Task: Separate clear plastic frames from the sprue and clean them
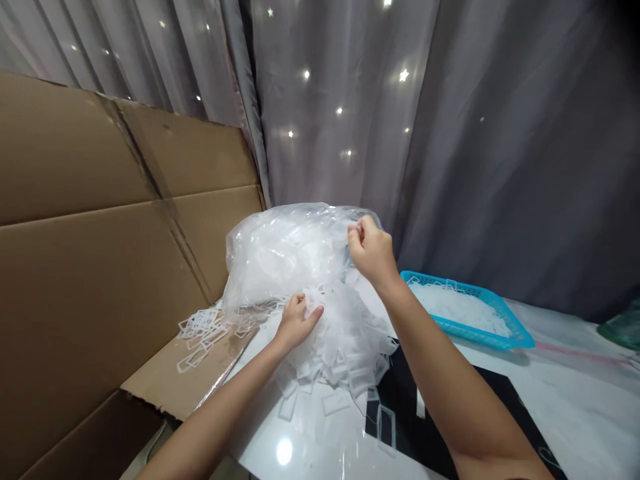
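Note:
A large clear plastic bag (pixel 285 250) full of whitish translucent pieces lies on the white table. My right hand (pixel 370 247) is closed on the bag's film at its upper right edge. Lower down, my left hand (pixel 299 321) is at the bag's mouth, thumb apart from the curled fingers; whether it grips anything is hard to tell. Below and between the hands spreads a pile of translucent rectangular pieces (pixel 340 353), some loose on the table. More white rectangular frames (pixel 203 333) lie on a cardboard flap to the left of the bag.
A blue basket (pixel 517 332) holding white pieces stands at the right. A black sheet (pixel 493 393) lies partly under my right forearm. Tall cardboard (pixel 90 280) rises at left, and grey curtains (pixel 330 87) hang behind.

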### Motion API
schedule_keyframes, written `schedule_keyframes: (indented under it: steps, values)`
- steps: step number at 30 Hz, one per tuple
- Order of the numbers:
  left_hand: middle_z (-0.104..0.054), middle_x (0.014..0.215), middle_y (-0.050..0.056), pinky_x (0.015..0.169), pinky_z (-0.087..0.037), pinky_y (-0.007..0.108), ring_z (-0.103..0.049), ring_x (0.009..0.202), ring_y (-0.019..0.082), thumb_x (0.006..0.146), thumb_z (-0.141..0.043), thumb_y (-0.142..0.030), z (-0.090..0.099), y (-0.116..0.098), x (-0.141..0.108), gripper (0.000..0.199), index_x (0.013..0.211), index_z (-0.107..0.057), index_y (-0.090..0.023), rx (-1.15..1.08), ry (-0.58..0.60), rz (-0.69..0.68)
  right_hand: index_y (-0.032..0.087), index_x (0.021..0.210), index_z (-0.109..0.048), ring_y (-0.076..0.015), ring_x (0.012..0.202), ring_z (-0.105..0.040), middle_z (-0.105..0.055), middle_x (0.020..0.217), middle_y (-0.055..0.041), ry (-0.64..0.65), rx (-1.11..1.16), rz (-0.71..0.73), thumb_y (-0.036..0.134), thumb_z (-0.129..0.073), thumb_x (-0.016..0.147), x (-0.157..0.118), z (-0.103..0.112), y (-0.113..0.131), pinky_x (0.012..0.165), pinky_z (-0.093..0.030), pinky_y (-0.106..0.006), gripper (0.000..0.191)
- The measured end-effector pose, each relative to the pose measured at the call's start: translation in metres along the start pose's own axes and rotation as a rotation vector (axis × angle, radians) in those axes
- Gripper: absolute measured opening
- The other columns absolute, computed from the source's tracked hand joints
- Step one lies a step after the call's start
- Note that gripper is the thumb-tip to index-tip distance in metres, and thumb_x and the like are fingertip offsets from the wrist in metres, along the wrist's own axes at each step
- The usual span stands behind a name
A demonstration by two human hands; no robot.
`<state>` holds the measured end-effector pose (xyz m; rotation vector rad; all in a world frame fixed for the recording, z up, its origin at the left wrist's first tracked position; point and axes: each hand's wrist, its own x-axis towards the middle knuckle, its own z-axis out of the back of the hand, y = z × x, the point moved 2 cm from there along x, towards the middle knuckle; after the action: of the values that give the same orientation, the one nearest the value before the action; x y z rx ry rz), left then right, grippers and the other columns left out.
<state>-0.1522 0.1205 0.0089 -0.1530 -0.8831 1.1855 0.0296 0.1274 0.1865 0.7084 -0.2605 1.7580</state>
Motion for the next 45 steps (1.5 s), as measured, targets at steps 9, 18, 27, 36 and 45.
schedule_keyframes:
  steps: [9,18,27,36,45]
  values:
    - [-0.060,0.108,0.009,0.093,-0.045,0.041,-0.058,0.103,0.025,0.083,-0.055,-0.045,0.030,-0.005,0.013,0.040,0.114,-0.048,-0.019,0.063,-0.101,0.049,0.020,0.083,-0.063,-0.0182,0.077,-0.060,-0.065,0.084,-0.0040,0.487,0.013,0.213,0.014,-0.059,0.072,-0.133,-0.049,-0.024,0.060,-0.038,-0.024,0.012]
    - [-0.065,0.072,0.010,0.070,-0.049,0.037,-0.064,0.077,0.028,0.081,-0.052,-0.061,0.067,-0.006,0.067,0.047,0.085,-0.060,-0.015,0.364,0.151,0.261,0.022,0.117,-0.061,-0.0369,0.127,-0.037,-0.038,0.146,-0.0146,0.356,0.088,0.269,0.054,-0.053,0.085,-0.111,-0.052,0.012,0.095,-0.039,-0.046,0.046]
    - [-0.060,0.111,0.008,0.081,-0.053,0.038,-0.061,0.095,0.019,0.092,-0.055,-0.034,0.067,-0.024,0.137,0.031,0.114,-0.057,-0.013,0.420,0.289,0.179,0.034,0.134,-0.047,-0.0391,0.115,-0.043,-0.053,0.129,-0.0111,0.470,0.054,0.258,0.040,-0.059,0.081,-0.132,-0.114,0.022,0.080,-0.047,-0.048,0.054]
    - [-0.061,0.058,0.003,0.055,-0.037,0.027,-0.057,0.059,0.016,0.085,-0.045,-0.025,0.075,-0.039,0.153,0.033,0.057,-0.059,-0.015,0.345,0.176,0.043,0.037,0.142,-0.035,-0.0320,0.112,-0.056,-0.001,0.158,-0.0112,0.380,0.288,0.075,0.068,-0.050,0.080,-0.104,-0.098,0.007,0.081,-0.048,-0.041,0.071]
    - [-0.061,0.068,0.000,0.064,-0.048,0.027,-0.058,0.063,0.012,0.093,-0.049,-0.032,0.077,-0.028,0.153,0.030,0.076,-0.062,-0.012,0.204,0.126,0.108,0.019,0.133,-0.050,-0.0292,0.115,-0.051,-0.046,0.143,-0.0111,0.301,0.134,0.124,0.034,-0.033,0.097,-0.088,-0.115,0.014,0.088,-0.044,-0.042,0.042]
